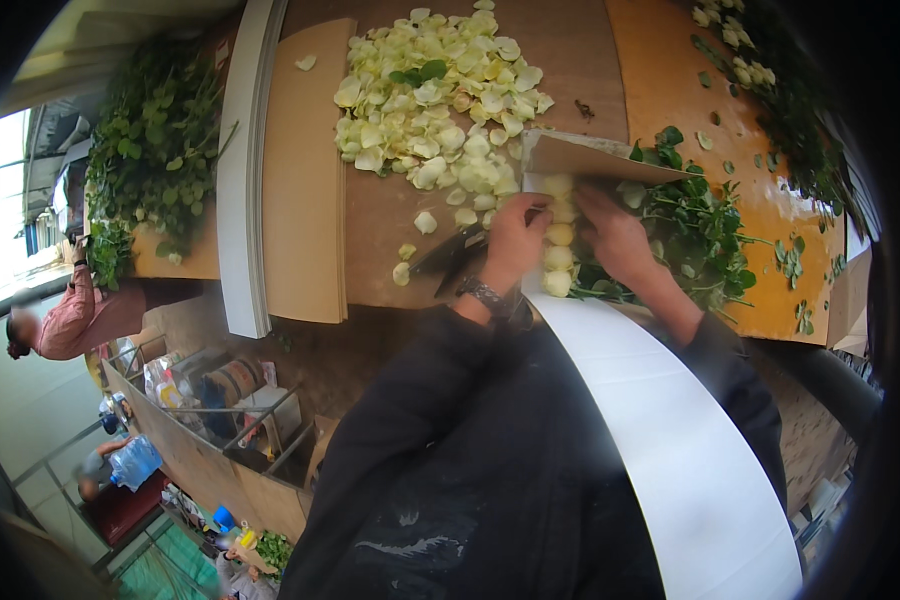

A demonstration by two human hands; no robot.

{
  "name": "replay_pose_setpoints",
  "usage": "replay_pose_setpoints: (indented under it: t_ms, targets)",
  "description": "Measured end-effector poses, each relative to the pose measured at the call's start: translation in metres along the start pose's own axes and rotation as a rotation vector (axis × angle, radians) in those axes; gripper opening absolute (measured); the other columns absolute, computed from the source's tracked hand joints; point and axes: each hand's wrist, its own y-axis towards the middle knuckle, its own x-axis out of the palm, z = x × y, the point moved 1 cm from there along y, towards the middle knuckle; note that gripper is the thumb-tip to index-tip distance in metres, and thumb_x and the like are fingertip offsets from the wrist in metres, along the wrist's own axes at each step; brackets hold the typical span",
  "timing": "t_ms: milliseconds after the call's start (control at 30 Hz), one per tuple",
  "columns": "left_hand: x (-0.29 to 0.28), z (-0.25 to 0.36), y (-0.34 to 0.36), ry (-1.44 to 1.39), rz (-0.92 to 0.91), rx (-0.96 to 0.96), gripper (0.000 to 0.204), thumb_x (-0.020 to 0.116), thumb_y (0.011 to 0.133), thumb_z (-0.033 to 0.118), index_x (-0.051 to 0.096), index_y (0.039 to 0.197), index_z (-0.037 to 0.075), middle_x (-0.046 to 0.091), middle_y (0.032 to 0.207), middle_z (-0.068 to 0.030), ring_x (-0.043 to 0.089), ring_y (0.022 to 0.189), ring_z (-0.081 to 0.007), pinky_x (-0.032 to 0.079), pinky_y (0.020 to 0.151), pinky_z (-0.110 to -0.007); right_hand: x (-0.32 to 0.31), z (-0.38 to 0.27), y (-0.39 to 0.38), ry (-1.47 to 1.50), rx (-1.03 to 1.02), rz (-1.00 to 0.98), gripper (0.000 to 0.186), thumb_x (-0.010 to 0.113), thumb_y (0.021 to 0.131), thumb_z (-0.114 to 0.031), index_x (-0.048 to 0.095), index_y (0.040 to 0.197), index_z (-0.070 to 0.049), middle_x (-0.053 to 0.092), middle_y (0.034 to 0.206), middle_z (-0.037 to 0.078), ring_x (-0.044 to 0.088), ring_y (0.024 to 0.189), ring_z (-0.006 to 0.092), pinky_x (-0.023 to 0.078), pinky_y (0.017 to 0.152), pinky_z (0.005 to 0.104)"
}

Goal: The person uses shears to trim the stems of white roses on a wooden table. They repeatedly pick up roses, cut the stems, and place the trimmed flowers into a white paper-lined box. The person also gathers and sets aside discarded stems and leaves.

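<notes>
A column of cream rose heads (558, 258) lies on a long white cardboard strip (660, 420), its upper end on the table and its lower end hanging past my front. At the left of the column, my left hand (517, 240) has its fingers curled in a pinch against the upper roses; anything between the fingertips is hidden. My right hand (618, 235) reaches in from the other side, fingers stretched out over the roses' edge and green stems. Just beyond both hands stands a raised cardboard flap (605, 160). Leafy rose stems (705, 235) spread to the right.
A heap of pale petals (440, 90) covers the table's far middle. Near my left wrist lies a dark object (455, 258), unclear in kind. Stacked cardboard sheets (305, 180) and greenery (160, 140) are at left, more roses (755, 70) far right. A person (90, 320) stands at left.
</notes>
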Motion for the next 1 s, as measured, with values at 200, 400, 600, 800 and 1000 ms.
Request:
replay_pose_setpoints:
  t_ms: [200,400,600,800,1000]
  targets:
    - [-0.029,0.005,-0.004,-0.127,0.029,-0.033,0.027,0.066,0.102,0.006,0.068,0.128,-0.001,0.074,0.11,-0.0059,0.071,0.094,-0.0136,0.059,0.081,-0.028,-0.008,-0.005,-0.001,0.026,-0.024,-0.006,0.067,0.071,0.084,0.001,0.057,0.148,-0.007,0.054,0.155,0.011,0.064,0.125,0.0375,0.056,0.101,0.0444]
    - [-0.076,0.044,-0.047,-0.161,-0.199,-0.117,0.032,0.069,0.1,0.006,0.068,0.132,0.004,0.072,0.118,-0.0041,0.068,0.105,-0.0114,0.056,0.091,-0.028,-0.068,-0.03,-0.015,0.363,0.039,0.002,0.053,0.066,0.083,0.009,0.066,0.136,-0.002,0.063,0.146,0.014,0.069,0.116,0.0298,0.057,0.093,0.0373]
    - [-0.093,0.09,-0.094,-0.049,-0.654,0.123,0.049,0.081,0.092,0.022,0.068,0.137,0.008,0.069,0.134,-0.01,0.064,0.124,-0.0242,0.05,0.107,-0.037,-0.151,-0.063,-0.062,0.336,-0.073,-0.657,0.056,0.078,0.076,0.002,0.072,0.132,-0.003,0.068,0.138,0.019,0.067,0.123,0.0353,0.051,0.108,0.043]
    - [-0.071,0.105,-0.097,0.142,-0.545,0.261,0.032,0.077,0.094,0.024,0.076,0.124,0.016,0.075,0.121,-0.0052,0.069,0.113,-0.029,0.056,0.095,-0.04,-0.151,-0.078,-0.076,0.492,-0.351,-0.356,0.042,0.078,0.085,-0.023,0.077,0.119,0.002,0.075,0.113,0.02,0.071,0.105,0.0359,0.055,0.093,0.0417]
    - [-0.039,0.089,-0.05,0.16,-0.209,0.257,0.02,0.07,0.098,0.029,0.075,0.094,0.01,0.073,0.087,-0.0128,0.07,0.082,-0.0363,0.055,0.07,-0.044,-0.119,-0.032,-0.053,0.309,0.017,0.093,0.019,0.064,0.097,-0.001,0.077,0.11,0.003,0.076,0.094,0.01,0.07,0.084,0.0222,0.056,0.08,0.0344]
